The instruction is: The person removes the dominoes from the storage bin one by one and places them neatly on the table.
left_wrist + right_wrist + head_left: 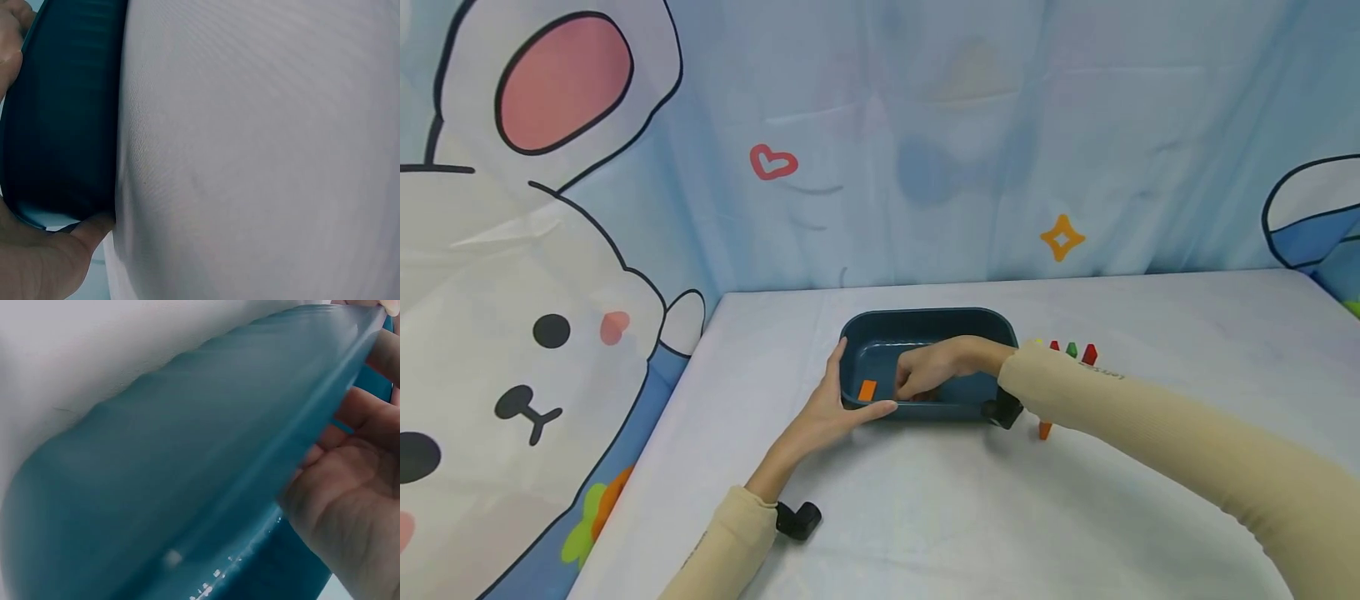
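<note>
A dark teal rectangular basin sits on the white-covered table. My left hand grips its near left corner, the thumb along the front rim and the fingers at the left side. In the left wrist view that hand is at the end of the basin's wall. Reaching over the right side, my right hand is low inside the basin with its fingers bent down. The front wall hides its fingertips in the right wrist view; I cannot tell whether they hold anything. An orange block lies inside at the left.
Right of the basin, partly behind the right forearm, are small coloured pieces: a red one, a green one and an orange one nearer the front. A blue cartoon-printed curtain hangs behind the table.
</note>
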`<act>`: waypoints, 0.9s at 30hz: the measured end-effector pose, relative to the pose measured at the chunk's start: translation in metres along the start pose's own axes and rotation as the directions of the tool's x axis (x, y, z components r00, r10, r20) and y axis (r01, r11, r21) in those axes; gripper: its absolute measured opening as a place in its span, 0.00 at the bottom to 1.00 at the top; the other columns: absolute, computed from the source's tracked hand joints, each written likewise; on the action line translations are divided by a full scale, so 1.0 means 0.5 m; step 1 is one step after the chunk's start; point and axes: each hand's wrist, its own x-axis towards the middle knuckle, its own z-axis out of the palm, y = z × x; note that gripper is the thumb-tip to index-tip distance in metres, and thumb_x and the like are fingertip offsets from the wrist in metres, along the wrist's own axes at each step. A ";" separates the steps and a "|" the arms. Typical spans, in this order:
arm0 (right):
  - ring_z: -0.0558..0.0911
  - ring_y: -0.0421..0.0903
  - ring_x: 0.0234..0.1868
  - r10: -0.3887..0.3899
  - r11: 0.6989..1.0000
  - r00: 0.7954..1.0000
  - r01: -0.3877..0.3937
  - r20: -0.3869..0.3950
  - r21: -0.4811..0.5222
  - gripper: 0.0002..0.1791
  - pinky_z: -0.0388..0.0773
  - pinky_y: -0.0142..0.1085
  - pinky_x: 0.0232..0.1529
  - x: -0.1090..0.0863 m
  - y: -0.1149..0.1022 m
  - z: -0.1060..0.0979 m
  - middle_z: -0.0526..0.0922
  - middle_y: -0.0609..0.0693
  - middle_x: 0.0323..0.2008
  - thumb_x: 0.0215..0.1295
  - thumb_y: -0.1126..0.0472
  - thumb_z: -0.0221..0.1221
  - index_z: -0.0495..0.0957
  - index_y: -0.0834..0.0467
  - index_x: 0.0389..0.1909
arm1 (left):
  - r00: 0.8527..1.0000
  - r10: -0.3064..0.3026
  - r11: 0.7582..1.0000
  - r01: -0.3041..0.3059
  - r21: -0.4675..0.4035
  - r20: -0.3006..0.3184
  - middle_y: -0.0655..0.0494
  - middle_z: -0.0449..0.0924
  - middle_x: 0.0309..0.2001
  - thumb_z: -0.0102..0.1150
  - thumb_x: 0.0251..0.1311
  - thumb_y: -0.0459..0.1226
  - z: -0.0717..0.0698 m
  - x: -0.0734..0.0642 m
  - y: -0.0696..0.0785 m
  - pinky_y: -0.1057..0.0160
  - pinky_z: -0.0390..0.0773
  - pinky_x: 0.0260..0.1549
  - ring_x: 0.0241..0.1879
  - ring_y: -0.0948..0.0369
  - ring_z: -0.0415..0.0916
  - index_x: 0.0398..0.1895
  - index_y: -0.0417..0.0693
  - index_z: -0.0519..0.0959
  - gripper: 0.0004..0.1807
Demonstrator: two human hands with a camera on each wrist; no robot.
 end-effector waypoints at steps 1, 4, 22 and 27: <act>0.66 0.41 0.26 -0.007 1.000 1.000 0.007 0.002 0.001 0.15 0.66 0.32 0.34 0.001 0.001 0.000 0.65 0.44 0.21 0.78 0.60 0.54 0.82 0.60 0.31 | 1.000 -0.004 1.000 0.004 -0.004 0.001 0.43 0.40 0.85 0.74 0.55 0.62 0.000 0.000 -0.001 0.32 0.56 0.73 0.81 0.43 0.47 0.86 0.60 0.33 0.70; 0.67 0.41 0.26 -0.029 1.000 1.000 0.028 0.008 0.007 0.16 0.66 0.32 0.34 0.005 0.002 0.002 0.66 0.44 0.20 0.78 0.61 0.54 0.80 0.60 0.28 | 1.000 -0.003 1.000 0.003 -0.013 0.001 0.43 0.41 0.85 0.74 0.55 0.62 0.001 -0.001 -0.002 0.32 0.57 0.73 0.81 0.43 0.48 0.86 0.60 0.33 0.70; 0.68 0.41 0.27 -0.035 0.989 0.997 0.024 0.076 0.145 0.16 0.69 0.32 0.34 -0.030 0.023 -0.021 0.69 0.45 0.23 0.78 0.59 0.58 0.82 0.59 0.27 | 1.000 -0.005 1.000 0.005 -0.002 -0.003 0.45 0.40 0.85 0.74 0.55 0.61 -0.001 -0.003 0.001 0.32 0.57 0.73 0.81 0.44 0.48 0.86 0.62 0.33 0.69; 0.80 0.41 0.37 -0.032 0.988 0.997 0.021 0.065 0.154 0.13 0.82 0.36 0.45 -0.054 0.027 -0.035 0.84 0.47 0.36 0.77 0.59 0.60 0.88 0.64 0.47 | 1.000 -0.006 1.000 0.006 -0.009 -0.002 0.45 0.40 0.85 0.74 0.56 0.61 0.001 -0.004 0.002 0.33 0.57 0.73 0.81 0.45 0.48 0.86 0.62 0.33 0.69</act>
